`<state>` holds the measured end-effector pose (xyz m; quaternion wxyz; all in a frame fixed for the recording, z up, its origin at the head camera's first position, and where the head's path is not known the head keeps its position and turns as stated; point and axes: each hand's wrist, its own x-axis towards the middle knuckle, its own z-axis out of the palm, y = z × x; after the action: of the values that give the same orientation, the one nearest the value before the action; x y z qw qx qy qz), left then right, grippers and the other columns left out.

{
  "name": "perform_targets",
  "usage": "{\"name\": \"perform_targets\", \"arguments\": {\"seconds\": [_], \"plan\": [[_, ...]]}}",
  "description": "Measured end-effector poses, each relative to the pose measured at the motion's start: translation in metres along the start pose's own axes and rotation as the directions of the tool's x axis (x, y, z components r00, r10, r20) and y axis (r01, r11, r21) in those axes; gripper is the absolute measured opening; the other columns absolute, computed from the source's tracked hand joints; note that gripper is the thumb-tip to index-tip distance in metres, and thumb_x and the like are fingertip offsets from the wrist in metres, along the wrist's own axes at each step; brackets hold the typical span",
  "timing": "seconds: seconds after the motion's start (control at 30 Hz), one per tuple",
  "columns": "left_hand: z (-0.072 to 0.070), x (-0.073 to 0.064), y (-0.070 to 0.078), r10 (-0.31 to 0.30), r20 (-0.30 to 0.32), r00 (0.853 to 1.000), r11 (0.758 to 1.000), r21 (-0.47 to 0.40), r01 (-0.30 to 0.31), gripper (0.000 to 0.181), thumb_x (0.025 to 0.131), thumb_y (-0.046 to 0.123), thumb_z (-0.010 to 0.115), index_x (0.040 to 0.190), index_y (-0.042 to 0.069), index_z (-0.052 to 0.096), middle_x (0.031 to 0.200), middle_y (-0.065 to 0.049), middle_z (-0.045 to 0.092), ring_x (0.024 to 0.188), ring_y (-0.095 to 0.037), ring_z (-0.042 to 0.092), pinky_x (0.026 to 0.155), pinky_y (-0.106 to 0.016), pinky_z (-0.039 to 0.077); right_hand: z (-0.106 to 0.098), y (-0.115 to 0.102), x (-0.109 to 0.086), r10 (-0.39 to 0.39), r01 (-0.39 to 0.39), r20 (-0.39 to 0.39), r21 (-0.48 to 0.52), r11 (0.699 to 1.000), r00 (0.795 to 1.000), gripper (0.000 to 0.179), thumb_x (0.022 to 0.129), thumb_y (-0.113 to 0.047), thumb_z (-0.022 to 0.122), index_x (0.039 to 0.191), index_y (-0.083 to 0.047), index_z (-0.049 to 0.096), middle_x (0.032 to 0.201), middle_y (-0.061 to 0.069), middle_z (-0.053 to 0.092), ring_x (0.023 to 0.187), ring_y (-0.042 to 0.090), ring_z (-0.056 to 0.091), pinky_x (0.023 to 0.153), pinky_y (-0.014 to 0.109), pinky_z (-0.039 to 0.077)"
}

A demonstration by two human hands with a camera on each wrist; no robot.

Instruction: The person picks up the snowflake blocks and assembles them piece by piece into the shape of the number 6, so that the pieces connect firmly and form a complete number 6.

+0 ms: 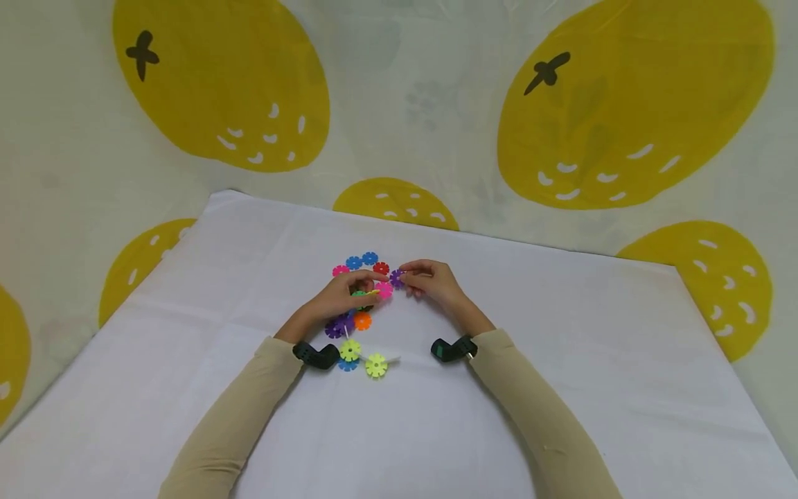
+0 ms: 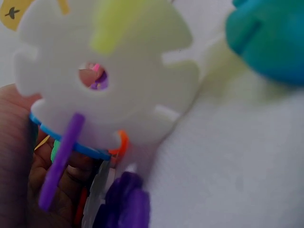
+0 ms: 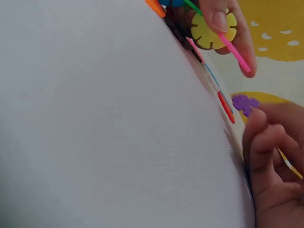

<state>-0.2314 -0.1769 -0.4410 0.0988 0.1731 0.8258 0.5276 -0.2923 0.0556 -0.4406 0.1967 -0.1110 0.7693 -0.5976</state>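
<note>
The purple disc is held above the desk, toward its far edge, just beside the pink disc. Your right hand pinches the purple rim and your left hand grips the pink disc, probably keeping the facing slots clear. The right wrist view shows a yellow disc face-on; the head view, only its edge.

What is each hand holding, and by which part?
The left hand grips a yellow disc near a joined pink disc; the right hand, a purple disc by its edge.
</note>
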Motion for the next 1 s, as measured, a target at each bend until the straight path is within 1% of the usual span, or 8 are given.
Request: {"name": "perform_targets", "arguments": {"seconds": [0.1,0.2,0.27,0.37,0.5,0.7,0.9,1.0], "plan": [[0.0,0.0,-0.001,0.001,-0.002,1.0,1.0,-0.002,-0.001,0.041,0.091,0.021,0.07,0.13,0.013,0.061,0.09,-0.004,0.053,0.083,-0.022,0.049,0.071,-0.026,0.041,-0.001,0.004,-0.005,-0.047,0.047,0.046,0.016,0.999,0.998,0.03,0.092,-0.017,0.069,0.118,-0.002,0.067,0.087,0.007,0.07,0.067,0.014,0.063,0.062,0.02,0.05],[0.0,0.0,0.0,0.008,-0.008,1.0,1.0,0.005,-0.008,0.04,0.092,0.02,0.069,0.13,0.013,0.062,0.091,-0.005,0.054,0.083,-0.022,0.05,0.072,-0.027,0.042,-0.002,0.005,-0.009,-0.084,0.082,0.06,0.035,0.996,0.995,0.028,0.092,-0.014,0.069,0.116,0.001,0.066,0.085,0.007,0.071,0.068,0.015,0.064,0.065,0.021,0.051],[0.0,0.0,0.0,0.008,-0.008,1.0,1.0,0.008,-0.008,0.04,0.092,0.02,0.069,0.13,0.013,0.061,0.091,-0.005,0.054,0.084,-0.022,0.05,0.073,-0.027,0.042,-0.003,0.006,-0.011,-0.093,0.09,0.06,0.041,0.995,0.994,0.025,0.091,-0.013,0.069,0.112,0.002,0.067,0.086,0.005,0.071,0.069,0.014,0.064,0.068,0.02,0.051],[0.0,0.001,0.001,-0.009,-0.01,1.0,1.0,0.006,0.009,0.04,0.092,0.021,0.068,0.131,0.013,0.061,0.092,-0.005,0.054,0.085,-0.022,0.05,0.074,-0.027,0.042,-0.004,0.006,-0.013,-0.103,0.099,0.073,0.057,0.993,0.992,0.021,0.091,-0.01,0.068,0.108,0.003,0.066,0.086,0.003,0.069,0.069,0.013,0.062,0.07,0.021,0.05],[0.0,0.001,0.002,-0.031,-0.016,0.999,1.0,-0.002,0.031,0.041,0.092,0.022,0.068,0.131,0.013,0.06,0.092,-0.005,0.053,0.086,-0.022,0.05,0.074,-0.028,0.042,-0.006,0.006,-0.015,-0.121,0.115,0.1,0.07,0.991,0.988,0.016,0.09,-0.005,0.067,0.104,0.003,0.064,0.086,0.003,0.068,0.068,0.014,0.058,0.067,0.022,0.048],[0.001,0.003,0.001,-0.039,-0.023,0.999,0.999,0.004,0.039,0.04,0.092,0.022,0.069,0.13,0.014,0.061,0.092,-0.005,0.053,0.087,-0.022,0.05,0.074,-0.027,0.042,-0.007,0.007,-0.016,-0.154,0.153,0.126,0.025,0.988,0.98,0.016,0.089,-0.004,0.07,0.103,0.001,0.065,0.088,0.003,0.068,0.068,0.016,0.059,0.064,0.022,0.049],[0.001,0.002,0.0,-0.049,-0.03,0.998,0.999,0.012,0.05,0.04,0.092,0.023,0.069,0.13,0.014,0.061,0.092,-0.005,0.054,0.087,-0.022,0.051,0.074,-0.026,0.043,-0.006,0.009,-0.015,-0.161,0.159,0.139,0.028,0.987,0.977,0.018,0.087,-0.005,0.072,0.101,0.003,0.064,0.089,0.006,0.068,0.073,0.018,0.064,0.073,0.023,0.054],[0.001,0.002,-0.001,-0.048,-0.03,0.998,0.999,0.01,0.048,0.041,0.091,0.023,0.07,0.13,0.014,0.061,0.093,-0.005,0.055,0.087,-0.022,0.051,0.074,-0.026,0.043,-0.004,0.009,-0.015,-0.164,0.161,0.14,0.032,0.986,0.976,0.018,0.086,-0.004,0.073,0.098,0.005,0.064,0.089,0.007,0.067,0.073,0.018,0.065,0.074,0.022,0.054]]}}
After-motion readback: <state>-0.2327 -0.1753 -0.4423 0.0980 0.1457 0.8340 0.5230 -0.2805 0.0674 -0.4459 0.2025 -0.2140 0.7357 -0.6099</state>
